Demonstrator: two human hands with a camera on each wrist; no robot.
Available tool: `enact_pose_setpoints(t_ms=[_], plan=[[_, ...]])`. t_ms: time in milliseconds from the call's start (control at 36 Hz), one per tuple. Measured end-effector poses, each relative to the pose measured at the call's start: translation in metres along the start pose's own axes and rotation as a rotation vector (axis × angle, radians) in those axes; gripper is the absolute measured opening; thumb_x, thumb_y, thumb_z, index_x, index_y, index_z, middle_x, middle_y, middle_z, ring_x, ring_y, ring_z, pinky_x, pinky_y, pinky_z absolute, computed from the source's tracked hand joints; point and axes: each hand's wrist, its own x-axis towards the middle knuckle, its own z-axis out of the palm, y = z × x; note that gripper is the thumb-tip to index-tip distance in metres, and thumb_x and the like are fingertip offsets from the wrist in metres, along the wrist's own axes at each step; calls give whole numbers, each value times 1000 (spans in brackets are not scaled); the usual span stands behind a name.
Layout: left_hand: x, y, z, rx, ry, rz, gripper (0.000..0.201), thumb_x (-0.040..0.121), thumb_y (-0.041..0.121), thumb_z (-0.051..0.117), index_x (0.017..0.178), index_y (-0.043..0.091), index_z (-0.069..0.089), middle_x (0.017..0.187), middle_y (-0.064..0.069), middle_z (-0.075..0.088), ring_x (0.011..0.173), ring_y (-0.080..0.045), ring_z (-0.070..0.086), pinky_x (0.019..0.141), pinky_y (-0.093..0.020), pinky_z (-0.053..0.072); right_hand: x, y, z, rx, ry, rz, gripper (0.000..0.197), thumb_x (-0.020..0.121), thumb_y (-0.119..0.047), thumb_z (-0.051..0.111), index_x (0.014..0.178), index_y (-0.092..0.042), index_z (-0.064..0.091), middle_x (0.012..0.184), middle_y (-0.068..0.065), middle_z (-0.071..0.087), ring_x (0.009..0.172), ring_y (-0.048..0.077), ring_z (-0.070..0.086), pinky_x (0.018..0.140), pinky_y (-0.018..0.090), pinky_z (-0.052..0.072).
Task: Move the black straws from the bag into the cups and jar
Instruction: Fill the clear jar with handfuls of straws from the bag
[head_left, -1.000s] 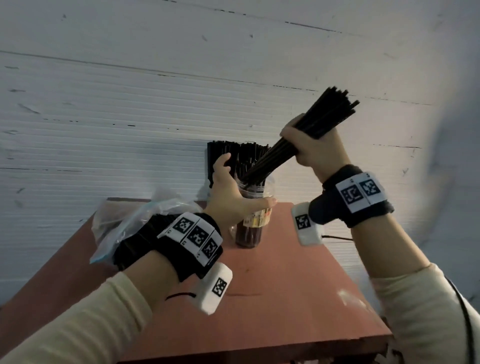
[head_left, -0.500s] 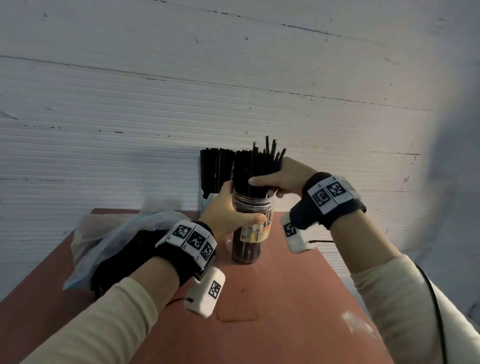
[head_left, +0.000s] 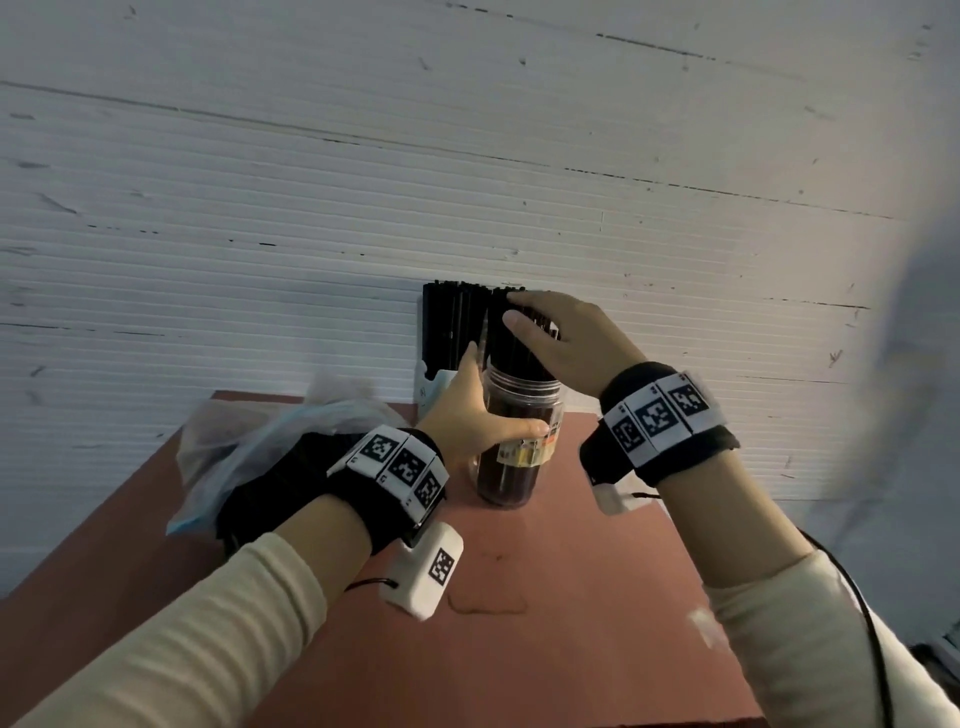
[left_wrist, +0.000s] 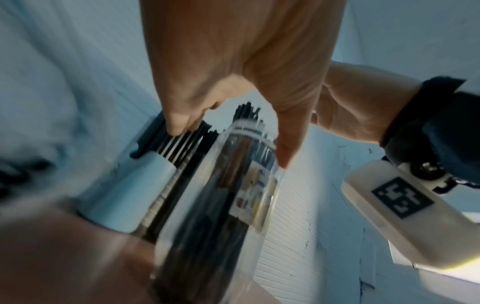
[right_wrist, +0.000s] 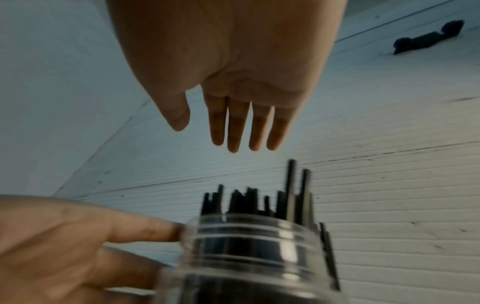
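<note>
The left hand (head_left: 470, 415) wraps thumb and fingers round the clear jar (head_left: 511, 462), which stands upright on the red counter (head_left: 597, 597). The right hand (head_left: 558, 345), fingers straight, lies flat over the tops of the black straws (head_left: 511, 343) standing in it. A white cup (head_left: 431, 387) of straws stands just behind; the plastic bag (head_left: 249, 447) lies left.
</note>
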Motion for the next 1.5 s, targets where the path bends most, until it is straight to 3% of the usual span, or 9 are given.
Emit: enact_pose_setpoints(t_ms=[83,278,417,583,722,1028,1250,1361,1500], plan=[[-19,1,-13,144,49,-29,120,72,35,83,155,21,-2,161,-1,14,148,-17,17,118,-36,19,-4,-13,1,35,160,-90,43,98,-41,47,134,-19,52,137,-2,53,129,17,44,105,28,34],[-62,-3,-70,412,176,131,36,88,7,54,116,29,62,118,5,65,109,-11,59,94,-24,44,-24,-61,32,238,260,-194,12,88,-18,57,95,-13,66,93,0,62,86,13,56,78,21,44],[-90,-5,-117,465,261,83,30,86,11,55,94,39,64,108,10,65,96,-9,60,87,-29,47,-31,-89,73,317,-38,-62,13,86,-18,59,80,-11,68,77,2,67,73,15,59,67,24,46],[-112,-24,-159,541,146,-49,25,83,23,68,89,47,65,120,1,63,115,-16,58,98,-37,46,-31,-125,111,35,-499,-57,32,97,-21,43,114,-9,67,116,10,65,107,26,58,88,31,45],[-121,-31,-169,540,43,-110,37,84,7,60,98,41,67,135,2,58,127,-15,52,105,-37,44,-32,-147,126,1,-698,-33,41,103,-22,35,142,-15,44,148,8,42,137,24,35,105,24,23],[-117,-40,-170,628,121,-135,40,85,10,62,108,42,68,131,5,61,109,-14,59,96,-36,49,-23,-167,156,-102,-685,-30,39,95,-29,52,131,-15,53,130,9,57,120,28,53,104,40,41],[-117,-46,-177,593,156,-127,48,87,2,57,108,44,66,134,4,59,107,-20,61,79,-24,44,-20,-162,156,-132,-658,-45,39,95,-18,53,134,-13,53,134,8,54,125,26,49,104,33,36],[-117,-47,-178,584,160,-124,51,84,-1,55,110,41,67,131,8,60,82,-5,55,76,-21,41,-18,-152,154,-30,-624,18,45,86,-10,62,130,-18,57,129,6,57,121,24,52,95,28,40],[-116,-51,-179,548,153,-132,55,81,-1,53,107,45,67,123,10,64,114,-9,57,96,-32,49,-17,-153,141,-145,-611,-53,42,94,-19,51,136,-26,51,136,-2,54,123,19,50,100,31,43]])
